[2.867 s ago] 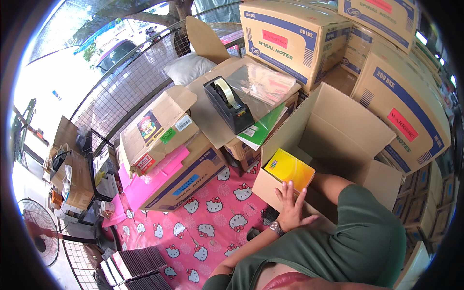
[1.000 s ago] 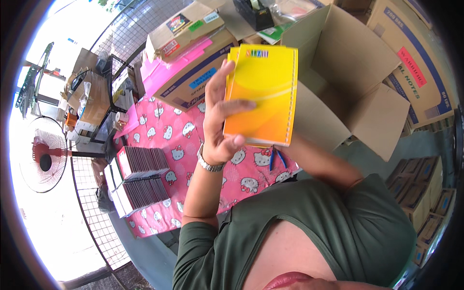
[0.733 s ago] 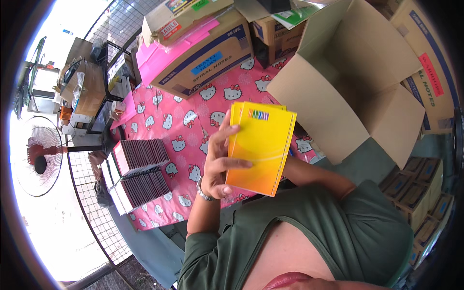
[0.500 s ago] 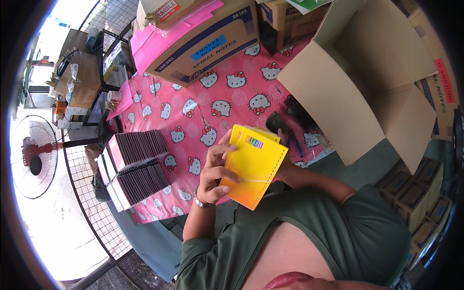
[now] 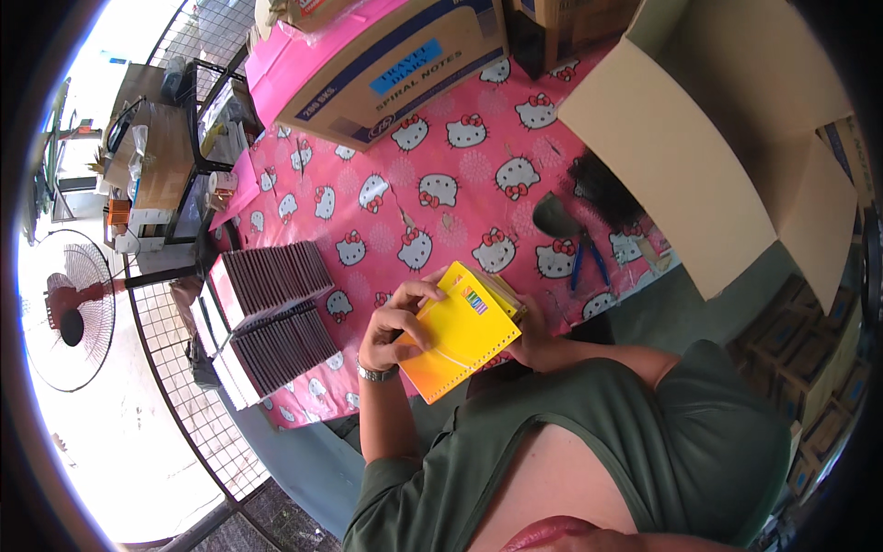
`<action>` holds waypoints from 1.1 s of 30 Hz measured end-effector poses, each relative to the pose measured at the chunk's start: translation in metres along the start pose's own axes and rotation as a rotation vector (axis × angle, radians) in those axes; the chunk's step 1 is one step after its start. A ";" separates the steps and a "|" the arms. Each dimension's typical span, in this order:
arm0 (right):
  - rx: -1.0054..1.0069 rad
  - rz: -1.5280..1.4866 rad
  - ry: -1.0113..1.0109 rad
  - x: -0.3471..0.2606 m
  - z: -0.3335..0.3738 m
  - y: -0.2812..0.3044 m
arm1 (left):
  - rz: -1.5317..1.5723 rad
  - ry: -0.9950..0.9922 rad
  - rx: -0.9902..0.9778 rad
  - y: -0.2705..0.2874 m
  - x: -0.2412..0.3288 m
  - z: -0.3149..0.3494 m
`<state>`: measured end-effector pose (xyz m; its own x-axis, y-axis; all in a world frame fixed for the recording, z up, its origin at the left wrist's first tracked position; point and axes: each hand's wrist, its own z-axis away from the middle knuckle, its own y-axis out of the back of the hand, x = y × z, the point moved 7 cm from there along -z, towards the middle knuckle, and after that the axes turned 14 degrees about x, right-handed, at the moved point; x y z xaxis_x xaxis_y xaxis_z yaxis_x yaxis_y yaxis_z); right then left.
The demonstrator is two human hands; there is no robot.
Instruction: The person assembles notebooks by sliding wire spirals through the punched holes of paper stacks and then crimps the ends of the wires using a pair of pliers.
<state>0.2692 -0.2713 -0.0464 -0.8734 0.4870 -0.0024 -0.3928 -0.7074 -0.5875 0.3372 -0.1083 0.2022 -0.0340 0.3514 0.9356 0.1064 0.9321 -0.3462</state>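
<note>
Our left hand held the yellow notebooks by their left side, fingers curled onto the top cover. The small stack lay tilted between both hands, with the row of binding holes along the lower right edge of the top cover facing our body. Our right hand was against the stack's right end; its fingers were mostly hidden, so we could not tell how they gripped. We wore a metal watch on the left wrist.

Beyond the hands spread the pink-patterned table. Two rows of dark-edged notebooks stood to the left, near the left hand but apart from it. Blue-handled pliers lay right of the yellow notebooks, near a black brush. Farther right, we had an open carton; a printed carton stood at the back, with pink sheets on top.
</note>
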 end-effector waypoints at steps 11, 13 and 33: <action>0.153 0.030 0.098 0.049 0.027 0.006 | -0.004 0.035 -0.080 0.010 -0.001 0.060; 0.138 0.089 0.191 0.046 0.048 -0.009 | -0.041 0.053 -0.041 0.017 0.004 0.068; -0.346 2.335 0.477 0.096 -0.066 0.244 | -0.349 0.060 -0.032 -0.008 0.010 0.092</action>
<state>0.1084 -0.3631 -0.2432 0.4902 -0.5759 -0.6543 0.8066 0.0153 0.5909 0.2442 -0.1043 0.2082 -0.0151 0.0060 0.9999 0.1298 0.9915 -0.0040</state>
